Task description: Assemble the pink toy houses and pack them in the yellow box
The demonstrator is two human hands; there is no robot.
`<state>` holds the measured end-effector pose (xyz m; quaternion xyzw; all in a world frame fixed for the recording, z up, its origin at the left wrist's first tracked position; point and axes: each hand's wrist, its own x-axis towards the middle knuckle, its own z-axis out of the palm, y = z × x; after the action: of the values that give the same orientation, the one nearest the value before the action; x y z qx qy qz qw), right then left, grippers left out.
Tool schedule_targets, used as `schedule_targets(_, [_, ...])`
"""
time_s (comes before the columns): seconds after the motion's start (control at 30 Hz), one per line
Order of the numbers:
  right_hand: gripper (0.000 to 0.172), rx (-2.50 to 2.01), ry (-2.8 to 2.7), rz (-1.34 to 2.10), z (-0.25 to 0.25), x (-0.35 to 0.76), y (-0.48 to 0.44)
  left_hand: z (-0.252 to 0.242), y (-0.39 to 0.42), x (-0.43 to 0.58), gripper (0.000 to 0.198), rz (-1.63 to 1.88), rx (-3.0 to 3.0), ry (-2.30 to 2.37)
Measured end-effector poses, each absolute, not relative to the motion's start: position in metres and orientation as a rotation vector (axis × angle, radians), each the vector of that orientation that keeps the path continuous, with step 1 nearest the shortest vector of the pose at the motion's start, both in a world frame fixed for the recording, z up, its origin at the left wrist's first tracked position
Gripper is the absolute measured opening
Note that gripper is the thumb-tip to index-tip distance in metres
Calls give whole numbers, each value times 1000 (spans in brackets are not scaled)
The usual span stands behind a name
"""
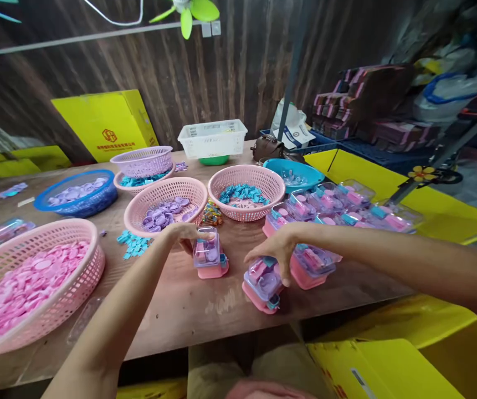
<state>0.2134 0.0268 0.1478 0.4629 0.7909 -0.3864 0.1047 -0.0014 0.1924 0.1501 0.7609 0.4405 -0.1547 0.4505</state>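
Note:
My left hand [186, 235] grips a small pink plastic box [213, 270] from its left side; under its clear lid show pink and purple pieces. A second box of the same kind [265, 282], with a teal clasp at its front corner, stands tilted to my view on the table. Over its top my right hand [277, 249] is curled, thumb and fingers on opposite sides. Just right of that hand sits another pink box [313, 266], partly behind my wrist. Several more clear-lidded boxes [352, 197] are grouped at the right.
Pink baskets hold purple pieces [165, 213], teal pieces [243, 194] and pink pieces [34, 277]. A blue basket [76, 206] stands at the left, a white basket [212, 141] at the back. Loose teal pieces [133, 244] lie mid-table. Yellow cartons [375, 368] flank the table's front right edge.

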Motion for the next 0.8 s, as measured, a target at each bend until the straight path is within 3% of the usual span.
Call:
schedule_targets(0.1, [89, 1245, 2313, -1249, 143, 210, 34, 151, 195, -3, 60, -466, 1759, 1044])
schedule_targets(0.3, [66, 1137, 2515, -1146, 130, 200, 39, 144, 193, -8, 75, -427, 1701, 967])
schedule_targets(0.47, [53, 1362, 2644, -1473, 147, 206, 40, 135, 208, -12, 85, -549, 1744, 941])
schedule_targets(0.57, [55, 1630, 2700, -1564, 166, 210, 27, 140, 214, -13, 87, -619, 1747, 924])
schedule_targets(0.8, [87, 2220, 2559, -1779, 196, 188, -62, 166, 202, -5, 87, -727, 1664, 1054])
